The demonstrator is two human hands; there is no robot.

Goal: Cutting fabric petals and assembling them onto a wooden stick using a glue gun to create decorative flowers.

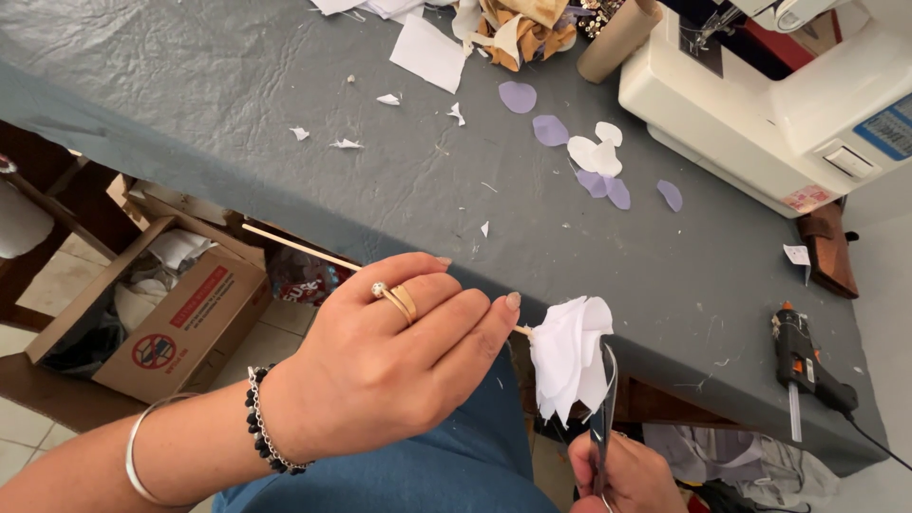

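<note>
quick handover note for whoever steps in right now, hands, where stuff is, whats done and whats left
Left hand: grip shut on a thin wooden stick with a white fabric flower at its tip.
Right hand: grip shut on scissors, blades against the flower's side.
On the grey table: loose white and lilac petals, paper scraps, a glue gun near the edge, a sewing machine at the back.
Done: white petals already sit on the stick.
Left: loose petals remain on the table; the glue gun lies unheld.
</note>
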